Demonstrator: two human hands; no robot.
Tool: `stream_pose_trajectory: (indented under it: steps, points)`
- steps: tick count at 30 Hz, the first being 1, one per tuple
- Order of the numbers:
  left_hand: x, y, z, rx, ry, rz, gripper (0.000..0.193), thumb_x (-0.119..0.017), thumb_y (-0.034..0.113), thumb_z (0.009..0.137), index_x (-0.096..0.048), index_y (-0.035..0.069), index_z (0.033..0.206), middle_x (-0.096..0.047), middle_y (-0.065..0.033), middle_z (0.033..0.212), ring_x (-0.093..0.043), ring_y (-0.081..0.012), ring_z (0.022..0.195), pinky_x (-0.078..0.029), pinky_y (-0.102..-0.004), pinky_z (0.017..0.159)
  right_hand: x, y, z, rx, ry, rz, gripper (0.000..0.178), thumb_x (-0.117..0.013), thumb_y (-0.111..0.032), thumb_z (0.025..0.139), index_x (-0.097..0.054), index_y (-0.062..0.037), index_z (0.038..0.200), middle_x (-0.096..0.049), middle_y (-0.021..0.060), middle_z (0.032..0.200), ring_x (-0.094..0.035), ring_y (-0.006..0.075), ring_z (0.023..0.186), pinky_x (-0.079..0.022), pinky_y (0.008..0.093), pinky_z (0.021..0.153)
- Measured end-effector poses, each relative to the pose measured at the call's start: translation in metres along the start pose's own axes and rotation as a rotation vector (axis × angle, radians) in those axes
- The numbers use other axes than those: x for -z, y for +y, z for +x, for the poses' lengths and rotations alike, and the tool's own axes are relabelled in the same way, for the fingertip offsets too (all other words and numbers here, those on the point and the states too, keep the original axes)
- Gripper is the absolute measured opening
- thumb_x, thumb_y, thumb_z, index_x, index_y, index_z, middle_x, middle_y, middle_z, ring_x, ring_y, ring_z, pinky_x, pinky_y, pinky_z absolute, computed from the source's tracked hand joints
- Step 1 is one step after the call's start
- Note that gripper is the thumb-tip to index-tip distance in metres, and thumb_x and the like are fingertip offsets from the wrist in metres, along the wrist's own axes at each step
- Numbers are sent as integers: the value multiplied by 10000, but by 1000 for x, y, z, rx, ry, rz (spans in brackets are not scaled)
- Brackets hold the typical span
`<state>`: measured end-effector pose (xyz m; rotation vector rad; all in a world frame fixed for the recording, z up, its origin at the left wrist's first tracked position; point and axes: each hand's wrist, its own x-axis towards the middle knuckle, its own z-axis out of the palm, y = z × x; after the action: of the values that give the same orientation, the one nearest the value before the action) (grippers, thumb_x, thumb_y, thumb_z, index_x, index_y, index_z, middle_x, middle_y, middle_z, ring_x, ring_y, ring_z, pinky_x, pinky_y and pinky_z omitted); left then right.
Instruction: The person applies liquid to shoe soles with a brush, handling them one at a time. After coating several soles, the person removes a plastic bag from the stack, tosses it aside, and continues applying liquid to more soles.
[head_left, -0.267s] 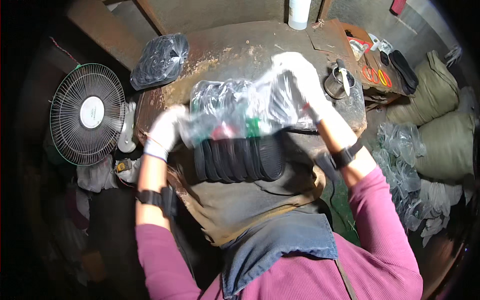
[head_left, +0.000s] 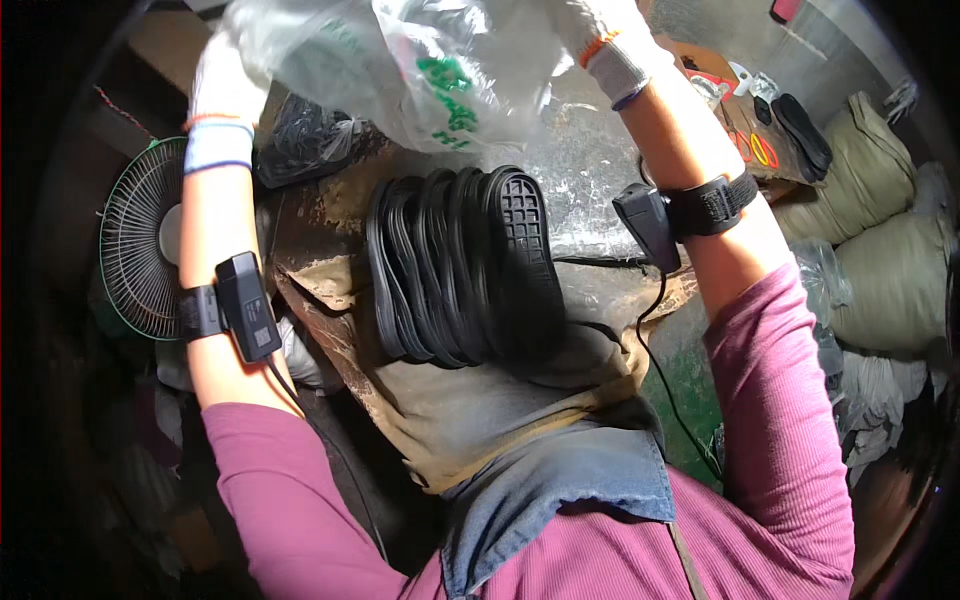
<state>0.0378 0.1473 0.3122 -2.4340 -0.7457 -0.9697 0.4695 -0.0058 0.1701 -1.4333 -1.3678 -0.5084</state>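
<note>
A clear plastic bag (head_left: 400, 90) with green and some red printing is stretched across the top of the view, cut off by the upper edge. My gloved left hand (head_left: 228, 85) grips its left side, and my gloved right hand (head_left: 612, 45) has hold of the right side; the fingertips are partly out of view. Below the bag, a row of black shoe soles (head_left: 430, 265) stands on edge, pressed side by side, at the table's near edge and over the cloth on my lap. The rightmost sole shows a grid-patterned face.
Behind my left forearm are a fan (head_left: 140, 240) and a bagged dark bundle (head_left: 305, 140). Scissors (head_left: 765, 150) and a black sole (head_left: 803, 135) lie on a side surface at right. Full olive sacks (head_left: 890, 280) stand beyond. The worn table (head_left: 590, 215) is in front.
Both hands have risen away from me and spread apart, lifting the plastic bag off the soles. The soles, enclosed by the bag in their upper part before, now stand uncovered.
</note>
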Motion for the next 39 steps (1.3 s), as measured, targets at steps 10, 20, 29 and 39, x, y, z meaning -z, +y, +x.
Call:
stream_pose_trajectory:
  steps: [10,20,29,39]
  points:
    - [-9,209,-68,-82,143,-1029,414,-643,74,981,-616,-21,1382,-675,-177,1354,-640,-350,1246,-504,-437,1097,150,-87,-71,555,106,-571,369,-718,-270,952,-717,-57,1253,-727,117,1254,-700,270,1119,-546,406,1015]
    - [-56,293,-214,-742,-647,-323,231,-661,168,796,-741,121,1007,-671,-95,1218,-538,-303,1296,-299,-600,1198,504,-17,-144,-453,-1074,-1595,313,-652,-303,931,-738,-132,1179,-737,107,1175,-717,281,1083,-542,479,960]
    - [-78,303,-197,-764,-722,-164,164,-642,175,823,-791,152,890,-710,-77,1055,-575,-305,1251,-249,-642,1239,382,-22,-137,73,-566,-782,333,-652,-181,887,-742,-137,1205,-746,104,1131,-710,319,1015,-572,409,914]
    - [-7,285,-140,-575,-474,-586,326,-752,100,748,-715,137,1069,-660,-78,901,-645,-287,966,-449,-509,1000,206,-19,-123,458,-760,-561,154,-656,-151,887,-757,-167,1003,-726,88,913,-715,314,859,-570,432,761]
